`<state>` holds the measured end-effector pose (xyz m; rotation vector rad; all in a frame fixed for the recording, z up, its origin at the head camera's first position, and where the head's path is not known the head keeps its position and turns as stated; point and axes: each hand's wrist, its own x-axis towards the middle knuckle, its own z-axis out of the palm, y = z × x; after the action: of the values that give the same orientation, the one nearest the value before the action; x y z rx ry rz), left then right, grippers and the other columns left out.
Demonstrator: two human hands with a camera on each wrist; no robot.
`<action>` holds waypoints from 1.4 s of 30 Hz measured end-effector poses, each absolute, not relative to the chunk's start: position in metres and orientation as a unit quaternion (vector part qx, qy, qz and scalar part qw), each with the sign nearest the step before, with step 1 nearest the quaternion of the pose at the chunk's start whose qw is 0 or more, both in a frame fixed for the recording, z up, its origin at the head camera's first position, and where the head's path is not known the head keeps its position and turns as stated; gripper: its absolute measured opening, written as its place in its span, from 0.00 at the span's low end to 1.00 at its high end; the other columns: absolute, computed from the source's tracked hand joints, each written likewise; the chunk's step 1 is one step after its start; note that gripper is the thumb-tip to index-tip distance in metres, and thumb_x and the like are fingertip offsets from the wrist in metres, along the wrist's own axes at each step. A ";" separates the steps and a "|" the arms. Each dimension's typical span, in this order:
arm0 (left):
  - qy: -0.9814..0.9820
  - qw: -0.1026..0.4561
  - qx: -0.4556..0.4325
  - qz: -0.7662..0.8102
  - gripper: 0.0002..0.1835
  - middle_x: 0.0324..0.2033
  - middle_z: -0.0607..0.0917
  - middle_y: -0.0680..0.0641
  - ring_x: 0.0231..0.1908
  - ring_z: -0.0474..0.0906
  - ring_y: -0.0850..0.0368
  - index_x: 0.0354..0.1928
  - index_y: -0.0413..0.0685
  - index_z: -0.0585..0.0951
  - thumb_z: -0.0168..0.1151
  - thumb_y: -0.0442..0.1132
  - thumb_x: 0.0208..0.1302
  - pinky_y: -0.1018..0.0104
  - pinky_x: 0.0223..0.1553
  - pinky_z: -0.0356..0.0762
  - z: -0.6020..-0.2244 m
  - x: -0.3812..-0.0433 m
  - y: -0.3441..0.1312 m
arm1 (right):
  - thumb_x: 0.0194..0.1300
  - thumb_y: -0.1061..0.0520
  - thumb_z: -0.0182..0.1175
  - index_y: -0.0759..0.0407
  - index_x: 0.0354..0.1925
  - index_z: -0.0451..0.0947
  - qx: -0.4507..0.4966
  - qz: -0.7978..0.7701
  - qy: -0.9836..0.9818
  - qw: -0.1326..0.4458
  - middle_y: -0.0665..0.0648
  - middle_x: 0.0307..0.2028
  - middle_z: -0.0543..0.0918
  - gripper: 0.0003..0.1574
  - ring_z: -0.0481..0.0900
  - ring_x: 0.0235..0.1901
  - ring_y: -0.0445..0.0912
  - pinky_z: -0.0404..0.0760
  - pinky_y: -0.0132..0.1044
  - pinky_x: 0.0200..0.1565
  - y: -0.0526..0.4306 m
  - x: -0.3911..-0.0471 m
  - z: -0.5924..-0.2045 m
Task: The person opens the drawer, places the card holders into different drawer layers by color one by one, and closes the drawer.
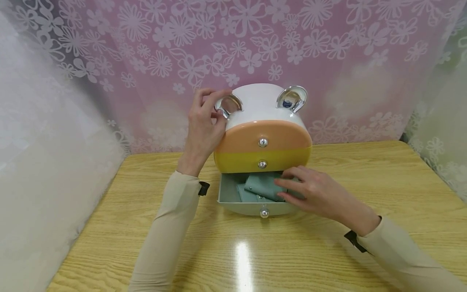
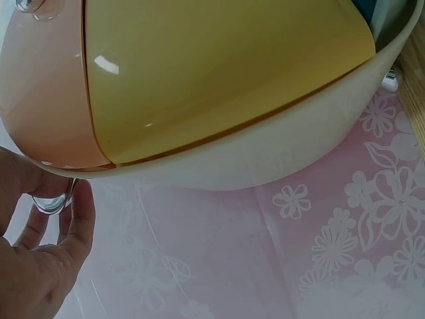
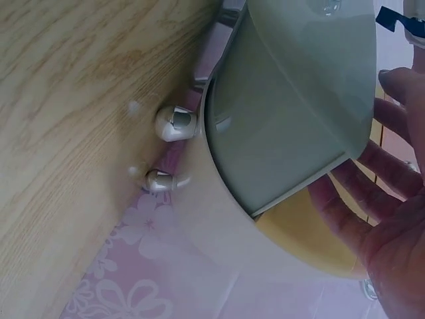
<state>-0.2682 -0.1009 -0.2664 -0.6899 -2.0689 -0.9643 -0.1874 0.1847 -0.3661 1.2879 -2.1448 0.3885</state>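
Note:
A white storage box (image 1: 260, 99) with silver ears stands on the table, its three drawers stacked. My left hand (image 1: 205, 127) holds the left silver ear (image 1: 233, 106), thumb and fingers around its rim; the left wrist view also shows that grip. The bottom pale green drawer (image 1: 226, 207) is pulled out, with small teal snap-button pouches (image 1: 263, 184) lying inside. Over this drawer's right side reaches my right hand (image 1: 319, 190), fingers loosely bent at the upper pouch's right end. In the right wrist view, those fingers extend over the drawer's edge (image 3: 305, 183); the pouches are hidden there.
Above the pulled-out drawer, the orange drawer (image 1: 240, 136) and yellow drawer (image 1: 237, 160) are closed, each with a silver knob. The right silver ear (image 1: 293, 98) is untouched. Silver ball feet (image 3: 176, 124) support the box. A pink flowered curtain (image 1: 219, 48) hangs behind the wooden table (image 1: 146, 170).

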 end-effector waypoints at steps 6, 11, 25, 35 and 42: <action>-0.806 0.369 -0.269 -0.377 0.24 0.53 0.75 0.40 0.37 0.74 0.50 0.60 0.47 0.83 0.54 0.24 0.64 0.60 0.45 0.87 -0.266 -0.269 -0.101 | 0.75 0.41 0.56 0.54 0.49 0.88 0.504 0.143 -0.794 0.307 0.56 0.43 0.87 0.23 0.85 0.39 0.47 0.87 0.41 0.37 0.181 -0.183 -0.364; -0.808 0.367 -0.270 -0.375 0.24 0.53 0.74 0.40 0.39 0.74 0.50 0.60 0.48 0.82 0.55 0.24 0.64 0.61 0.46 0.87 -0.265 -0.269 -0.100 | 0.77 0.43 0.55 0.54 0.48 0.88 0.516 0.134 -0.778 0.331 0.58 0.42 0.87 0.22 0.85 0.38 0.49 0.86 0.41 0.37 0.177 -0.181 -0.365; -0.809 0.364 -0.266 -0.377 0.24 0.54 0.75 0.40 0.39 0.74 0.50 0.60 0.48 0.83 0.55 0.25 0.64 0.61 0.46 0.87 -0.266 -0.269 -0.100 | 0.79 0.47 0.51 0.53 0.44 0.88 0.549 0.117 -0.713 0.422 0.54 0.36 0.86 0.20 0.82 0.32 0.47 0.83 0.40 0.31 0.162 -0.173 -0.370; -0.805 0.369 -0.269 -0.379 0.24 0.54 0.75 0.40 0.38 0.74 0.50 0.59 0.48 0.83 0.55 0.24 0.64 0.61 0.44 0.86 -0.267 -0.270 -0.100 | 0.79 0.52 0.51 0.53 0.47 0.87 0.576 0.065 -0.685 0.442 0.54 0.36 0.86 0.18 0.79 0.31 0.47 0.79 0.37 0.30 0.153 -0.165 -0.376; -0.804 0.373 -0.270 -0.375 0.24 0.54 0.75 0.40 0.37 0.74 0.50 0.59 0.47 0.83 0.55 0.24 0.64 0.62 0.44 0.86 -0.268 -0.270 -0.101 | 0.81 0.60 0.45 0.54 0.50 0.85 0.594 0.011 -0.687 0.419 0.53 0.41 0.86 0.19 0.80 0.36 0.45 0.80 0.34 0.35 0.153 -0.160 -0.385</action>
<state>-0.2703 -0.1008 -0.2681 -0.6912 -2.0608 -0.9613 -0.1605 0.1526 -0.3851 1.4904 -1.7219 0.0283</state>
